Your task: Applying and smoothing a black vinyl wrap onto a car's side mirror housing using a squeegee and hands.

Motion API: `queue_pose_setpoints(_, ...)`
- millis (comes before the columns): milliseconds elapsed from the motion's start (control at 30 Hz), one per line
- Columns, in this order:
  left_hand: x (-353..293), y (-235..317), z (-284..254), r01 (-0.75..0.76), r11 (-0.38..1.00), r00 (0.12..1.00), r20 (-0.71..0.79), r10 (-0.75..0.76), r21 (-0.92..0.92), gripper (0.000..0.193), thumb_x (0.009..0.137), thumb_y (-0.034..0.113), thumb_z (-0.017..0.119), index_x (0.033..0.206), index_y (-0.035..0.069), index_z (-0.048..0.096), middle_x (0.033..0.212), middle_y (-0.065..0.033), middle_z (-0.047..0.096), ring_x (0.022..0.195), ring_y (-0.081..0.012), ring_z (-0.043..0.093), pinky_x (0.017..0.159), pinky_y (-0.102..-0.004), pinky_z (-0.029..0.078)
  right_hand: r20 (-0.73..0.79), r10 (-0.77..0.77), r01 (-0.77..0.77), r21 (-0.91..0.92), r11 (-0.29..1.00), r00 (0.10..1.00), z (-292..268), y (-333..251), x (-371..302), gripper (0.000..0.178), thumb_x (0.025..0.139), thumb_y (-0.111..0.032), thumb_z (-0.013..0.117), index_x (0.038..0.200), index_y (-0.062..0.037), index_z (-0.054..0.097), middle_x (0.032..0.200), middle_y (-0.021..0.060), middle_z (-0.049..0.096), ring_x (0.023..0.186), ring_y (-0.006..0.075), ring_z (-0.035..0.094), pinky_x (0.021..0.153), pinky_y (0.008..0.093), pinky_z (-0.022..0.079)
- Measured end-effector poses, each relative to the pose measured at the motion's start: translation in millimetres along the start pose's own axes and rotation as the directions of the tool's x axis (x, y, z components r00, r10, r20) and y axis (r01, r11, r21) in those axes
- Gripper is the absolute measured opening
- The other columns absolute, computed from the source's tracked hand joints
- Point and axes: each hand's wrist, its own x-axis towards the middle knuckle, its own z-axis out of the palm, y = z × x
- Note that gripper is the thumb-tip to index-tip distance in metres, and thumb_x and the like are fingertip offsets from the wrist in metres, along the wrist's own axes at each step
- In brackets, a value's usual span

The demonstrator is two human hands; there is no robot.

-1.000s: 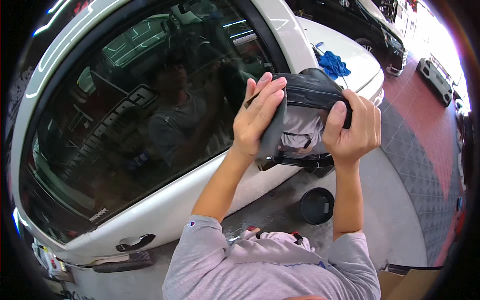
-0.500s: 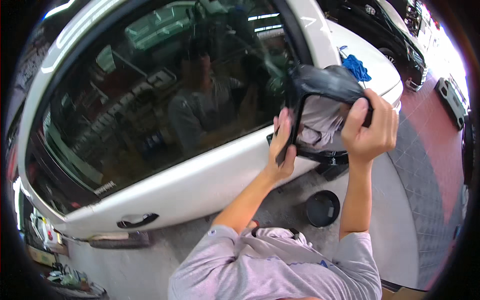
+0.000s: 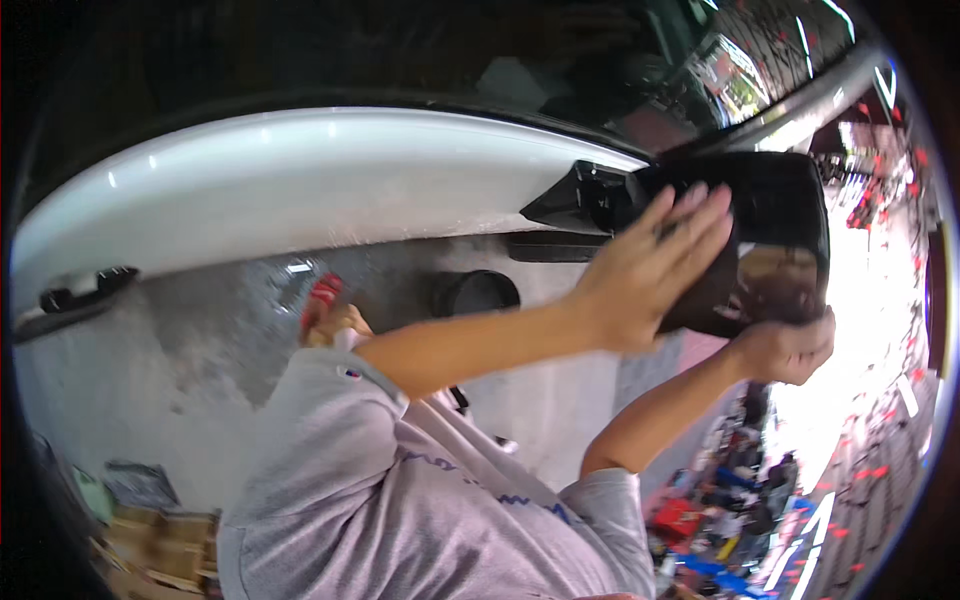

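The black side mirror (image 3: 775, 195) sticks out from the front corner of a white car door (image 3: 330, 180). My left hand (image 3: 665, 265) lies across the mirror's near side, its fingers stretched out and slightly smeared by motion. At the outer lower corner of the mirror, my right hand (image 3: 785, 350) is closed with the fingers curled against the edge. Part of the mirror glass (image 3: 780, 275) shows between the two hands, with a reflection in it. A black triangular mount (image 3: 570, 200) joins the mirror to the door.
Below the door, a black bucket (image 3: 485, 293) stands on the wet grey floor (image 3: 210, 330). A black door handle (image 3: 90, 290) is at the left. Cardboard boxes (image 3: 160, 545) lie at lower left, and a jumble of tools (image 3: 725, 510) at lower right.
My view has swung round, so the car lies along the top. My left hand has gone from the mirror's inner edge to flat across it; my right hand now sits at its lower outer corner.
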Motion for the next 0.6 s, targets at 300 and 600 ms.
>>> queue_pose_setpoints(300, -58.7, 59.1, -15.8, 0.331, 0.940, 0.902, -0.319, -0.290, 0.082, 0.065, 0.085, 0.025, 0.068, 0.136, -0.013, 0.054, 0.144, -0.0292, 0.052, 0.121, -0.0409, 0.060, 0.102, -0.0460, 0.048, 0.044, -0.072, 0.073, -0.010, 0.997, 0.996, 10.7, -17.6, -1.2, 0.043, 0.106, -0.024, 0.049, 0.099, 0.0134, 0.069, 0.088, 0.0177, 0.070, 0.075, 0.0204, 0.068, 0.067, 0.0291, 0.058)
queue_pose_setpoints(600, -36.3, 47.5, 21.4, 0.468, 0.879, 0.863, -0.261, -0.433, 0.091, 0.081, 0.072, 0.016, 0.068, 0.140, -0.021, 0.042, 0.150, -0.0351, 0.038, 0.131, -0.0487, 0.045, 0.119, -0.0529, 0.031, 0.013, -0.101, 0.100, 0.020, 0.995, 0.995, 0.4, -14.5, 13.1, 0.040, 0.103, -0.020, 0.050, 0.097, 0.0145, 0.070, 0.086, 0.0176, 0.070, 0.077, 0.0208, 0.069, 0.067, 0.0285, 0.059)
